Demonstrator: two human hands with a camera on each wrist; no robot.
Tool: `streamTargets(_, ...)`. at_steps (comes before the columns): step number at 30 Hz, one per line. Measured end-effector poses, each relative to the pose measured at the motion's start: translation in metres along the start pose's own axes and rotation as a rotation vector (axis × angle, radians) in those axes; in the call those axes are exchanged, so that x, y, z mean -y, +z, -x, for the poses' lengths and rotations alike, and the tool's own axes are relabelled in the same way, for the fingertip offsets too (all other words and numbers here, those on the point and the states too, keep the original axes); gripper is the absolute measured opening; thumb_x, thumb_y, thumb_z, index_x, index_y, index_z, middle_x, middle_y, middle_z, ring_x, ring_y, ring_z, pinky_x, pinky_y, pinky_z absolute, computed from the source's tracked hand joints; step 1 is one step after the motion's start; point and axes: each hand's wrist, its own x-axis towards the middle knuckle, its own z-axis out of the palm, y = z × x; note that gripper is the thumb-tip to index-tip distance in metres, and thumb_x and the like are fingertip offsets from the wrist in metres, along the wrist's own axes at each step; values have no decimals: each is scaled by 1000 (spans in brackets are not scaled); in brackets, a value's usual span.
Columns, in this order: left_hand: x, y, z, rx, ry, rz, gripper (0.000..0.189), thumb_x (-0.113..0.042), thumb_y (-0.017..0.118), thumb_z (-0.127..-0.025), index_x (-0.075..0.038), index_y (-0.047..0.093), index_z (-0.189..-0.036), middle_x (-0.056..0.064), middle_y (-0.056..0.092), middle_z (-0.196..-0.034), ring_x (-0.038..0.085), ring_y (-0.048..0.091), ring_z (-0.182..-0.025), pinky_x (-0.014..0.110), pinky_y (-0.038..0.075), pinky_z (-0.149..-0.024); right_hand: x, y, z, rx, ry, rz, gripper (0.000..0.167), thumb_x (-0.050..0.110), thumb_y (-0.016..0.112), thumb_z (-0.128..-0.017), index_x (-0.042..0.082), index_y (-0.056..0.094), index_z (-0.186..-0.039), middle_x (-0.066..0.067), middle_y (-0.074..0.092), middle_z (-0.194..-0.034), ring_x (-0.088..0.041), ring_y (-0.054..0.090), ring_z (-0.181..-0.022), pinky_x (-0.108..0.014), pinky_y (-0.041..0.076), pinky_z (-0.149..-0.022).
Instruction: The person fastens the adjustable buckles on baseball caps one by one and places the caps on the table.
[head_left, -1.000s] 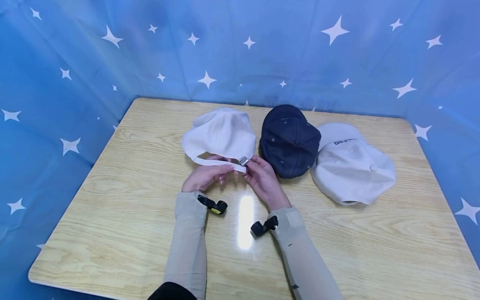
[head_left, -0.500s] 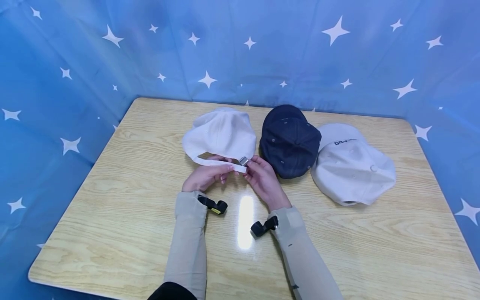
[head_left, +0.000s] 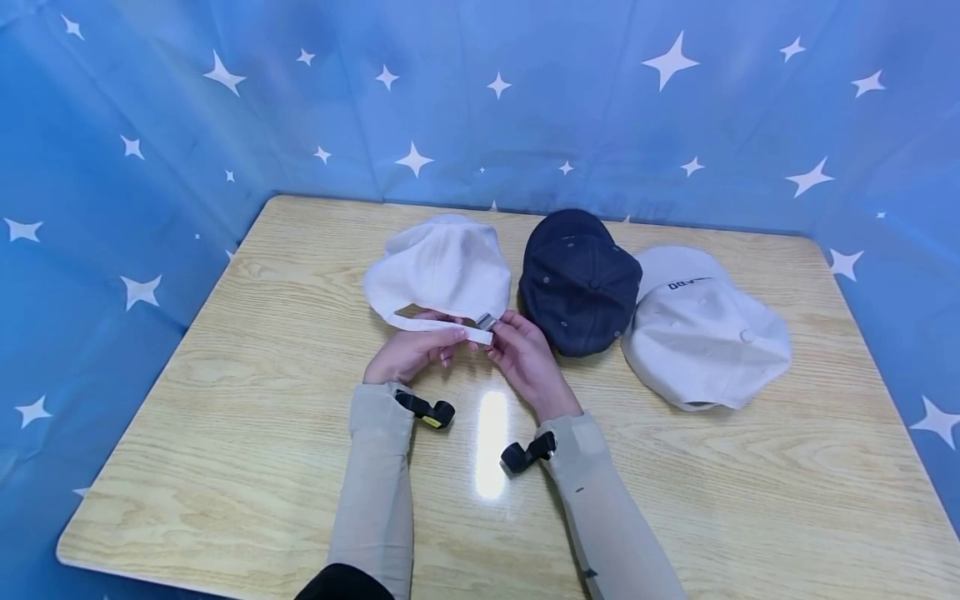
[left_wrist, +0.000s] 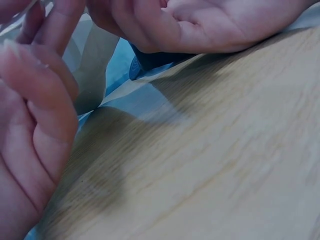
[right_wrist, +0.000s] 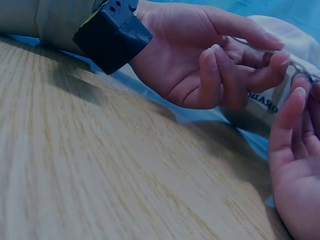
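One navy cap (head_left: 581, 292) by right hand (head_left: 531, 363)

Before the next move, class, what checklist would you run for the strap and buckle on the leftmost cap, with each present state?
1. Left hand pinching the strap: ok.
2. Right hand holding the buckle: ok.
3. Strap end through the buckle: not ok, it shows outside.
4. Buckle clasp open: cannot tell, too small.
5. Right hand clear of the navy cap: cannot tell, they meet in the head view.
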Motion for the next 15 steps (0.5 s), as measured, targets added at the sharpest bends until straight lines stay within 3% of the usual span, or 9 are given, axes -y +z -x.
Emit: streamTargets(15,0,1,0,-1,5,-34,18,-12,64,-82,3,61,-91,23,60,-85,14,47,-53,24,43,-48,-2,-1,0,41,-6,38,4,3,47,-91,6,50,-91,-7,59,-83,-18,62,-71,-21,46,-61)
